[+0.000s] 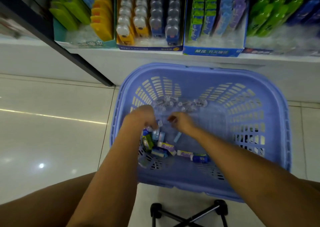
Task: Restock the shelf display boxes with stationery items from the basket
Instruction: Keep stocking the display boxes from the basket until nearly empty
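**A loose handful, and a shelf above to reach**

Head view. My left grip (142,117) is down inside the lavender-blue slotted plastic basket (277,105). Its fingers are curled round a few of the small wrapped stationery packs in blue, green and purple (166,148). The picture is blurred there, so I cannot count what I hold. My right grip (181,122) hovers just beside it with bent fingers. I cannot tell whether it pinches something or is clenched on nothing.

The handful is my main worry. The wrapping looks glossy and slick, and several packs bunched under curled fingers could slide out on the lift. They would drop back into the basket or onto the shiny tiled floor (52,122).

Sorting is the second risk, since the stationery packs are mixed in colour. The blue cardboard display box (211,51) on the white shelf (155,58) seems to keep green, blue and purple in separate upright rows. A pack pushed in carelessly could land in the wrong row or tip its neighbours.

The stationery packs are small rectangular blocks. Most are heaped in the basket's near-left corner under my left grip, with a few strung along the near wall. Clear crinkled plastic pieces (178,103) lie scattered at the far end.
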The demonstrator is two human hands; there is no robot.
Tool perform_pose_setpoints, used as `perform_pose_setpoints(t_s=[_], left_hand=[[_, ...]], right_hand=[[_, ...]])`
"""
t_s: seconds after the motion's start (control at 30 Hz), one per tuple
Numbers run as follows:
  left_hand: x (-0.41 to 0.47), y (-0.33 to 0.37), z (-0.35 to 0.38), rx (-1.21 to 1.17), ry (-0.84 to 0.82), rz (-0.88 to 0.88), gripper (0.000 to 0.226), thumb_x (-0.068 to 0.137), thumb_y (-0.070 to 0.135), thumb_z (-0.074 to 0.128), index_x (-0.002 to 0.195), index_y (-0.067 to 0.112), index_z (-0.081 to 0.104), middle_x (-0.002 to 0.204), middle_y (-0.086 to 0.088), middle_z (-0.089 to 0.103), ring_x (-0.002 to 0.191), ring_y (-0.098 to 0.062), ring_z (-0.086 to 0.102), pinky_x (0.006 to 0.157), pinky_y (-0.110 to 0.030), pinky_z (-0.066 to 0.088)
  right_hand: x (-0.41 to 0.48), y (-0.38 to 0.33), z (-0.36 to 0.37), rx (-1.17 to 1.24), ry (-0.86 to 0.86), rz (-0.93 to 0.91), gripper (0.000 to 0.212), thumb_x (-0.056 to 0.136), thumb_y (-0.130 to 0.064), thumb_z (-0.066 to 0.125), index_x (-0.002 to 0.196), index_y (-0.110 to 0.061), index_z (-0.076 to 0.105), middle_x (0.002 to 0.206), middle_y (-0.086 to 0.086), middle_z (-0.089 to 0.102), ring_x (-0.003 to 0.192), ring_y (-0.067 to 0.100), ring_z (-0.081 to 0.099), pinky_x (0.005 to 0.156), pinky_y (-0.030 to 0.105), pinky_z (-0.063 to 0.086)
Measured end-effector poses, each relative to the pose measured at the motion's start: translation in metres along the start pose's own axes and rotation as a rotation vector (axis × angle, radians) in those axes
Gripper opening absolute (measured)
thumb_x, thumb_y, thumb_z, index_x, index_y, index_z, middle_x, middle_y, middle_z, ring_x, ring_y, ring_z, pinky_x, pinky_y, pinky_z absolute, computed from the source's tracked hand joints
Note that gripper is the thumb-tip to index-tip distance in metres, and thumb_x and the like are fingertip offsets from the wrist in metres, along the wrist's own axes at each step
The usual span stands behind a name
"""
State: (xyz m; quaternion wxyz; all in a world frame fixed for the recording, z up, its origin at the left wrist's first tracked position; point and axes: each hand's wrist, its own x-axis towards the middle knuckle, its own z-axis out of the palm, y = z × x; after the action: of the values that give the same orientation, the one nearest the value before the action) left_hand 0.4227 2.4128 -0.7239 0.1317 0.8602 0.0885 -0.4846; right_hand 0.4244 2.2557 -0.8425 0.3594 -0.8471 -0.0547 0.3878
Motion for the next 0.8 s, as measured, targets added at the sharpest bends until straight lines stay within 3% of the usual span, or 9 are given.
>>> perform_pose_setpoints(t_s=[0.07,0.13,0.23,0.33,0.43,0.5,0.63,0.73,0.8], left_hand=[[-0.019,-0.005,-0.03,-0.09,0.076,0.035,0.034,0.079,0.027,0.075,0.059,0.008,0.054,0.056,-0.004,0.052,0.049,-0.015,0.051,0.05,-0.025,0.041],[-0.038,-0.009,-0.05,-0.194,0.169,0.096,0.027,0.079,0.027,0.074,0.067,0.006,0.062,0.059,-0.004,0.055,0.044,-0.007,0.054,0.044,-0.016,0.041],[-0.067,-0.02,-0.058,-0.355,0.3,0.136,0.023,0.081,0.025,0.071,0.072,0.005,0.063,0.064,-0.007,0.06,0.039,0.002,0.054,0.038,-0.007,0.038],[-0.085,-0.031,-0.057,-0.715,0.292,0.154,0.014,0.085,0.02,0.069,0.092,0.008,0.062,0.078,-0.009,0.067,0.062,-0.009,0.066,0.061,-0.017,0.056],[-0.092,-0.033,-0.053,-0.955,0.279,0.197,0.012,0.09,0.015,0.063,0.101,0.013,0.061,0.075,-0.005,0.062,0.062,-0.014,0.062,0.058,-0.02,0.057],[-0.093,-0.033,-0.052,-0.994,0.334,0.232,0.012,0.092,0.018,0.06,0.102,0.012,0.062,0.074,-0.003,0.057,0.058,-0.011,0.057,0.055,-0.019,0.054],[-0.094,-0.031,-0.051,-1.06,0.496,0.297,0.026,0.086,0.032,0.067,0.081,0.007,0.061,0.065,-0.004,0.05,0.056,-0.011,0.049,0.056,-0.02,0.05],[-0.098,-0.024,-0.052,-1.21,0.538,0.327,0.023,0.086,0.034,0.067,0.068,0.02,0.066,0.067,-0.004,0.055,0.065,-0.016,0.056,0.066,-0.026,0.053],[-0.098,-0.014,-0.052,-1.348,0.444,0.346,0.015,0.089,0.033,0.063,0.085,0.019,0.068,0.081,-0.005,0.066,0.079,-0.021,0.066,0.074,-0.029,0.056]], right_hand=[[0.0,-0.016,0.013,-0.058,-0.103,-0.1,0.03,0.085,-0.004,0.062,0.114,0.0,0.063,0.119,0.018,0.063,0.11,0.029,0.059,0.092,0.037,0.045],[-0.001,-0.03,0.028,-0.124,-0.175,-0.227,0.041,0.081,-0.006,0.069,0.121,-0.003,0.06,0.126,0.015,0.059,0.115,0.028,0.055,0.095,0.034,0.042],[0.0,-0.043,0.055,-0.218,-0.183,-0.313,0.043,0.08,-0.008,0.07,0.122,-0.008,0.059,0.126,0.014,0.058,0.116,0.028,0.052,0.095,0.031,0.04],[0.004,-0.045,0.07,-0.379,-0.126,-0.376,0.035,0.082,-0.011,0.065,0.116,-0.009,0.055,0.115,0.015,0.058,0.109,0.03,0.051,0.088,0.036,0.045],[0.007,-0.042,0.07,-0.509,-0.118,-0.445,0.028,0.085,-0.021,0.063,0.109,-0.008,0.055,0.109,0.014,0.059,0.104,0.029,0.049,0.082,0.035,0.041],[0.006,-0.041,0.067,-0.339,-0.058,-0.407,0.024,0.086,-0.02,0.064,0.103,-0.005,0.057,0.103,0.015,0.06,0.098,0.028,0.053,0.079,0.033,0.041],[-0.002,-0.055,0.035,0.301,0.082,-0.128,0.014,0.088,-0.01,0.063,0.097,-0.007,0.053,0.084,0.005,0.06,0.074,0.016,0.055,0.067,0.023,0.044],[-0.022,-0.07,-0.015,0.644,0.094,-0.15,0.013,0.089,-0.002,0.06,0.101,0.002,0.06,0.072,0.002,0.062,0.061,0.009,0.059,0.06,0.017,0.051],[-0.046,-0.081,-0.052,0.748,0.081,-0.242,0.008,0.088,-0.007,0.062,0.094,-0.007,0.067,0.068,-0.003,0.068,0.058,0.005,0.063,0.059,0.016,0.052]])
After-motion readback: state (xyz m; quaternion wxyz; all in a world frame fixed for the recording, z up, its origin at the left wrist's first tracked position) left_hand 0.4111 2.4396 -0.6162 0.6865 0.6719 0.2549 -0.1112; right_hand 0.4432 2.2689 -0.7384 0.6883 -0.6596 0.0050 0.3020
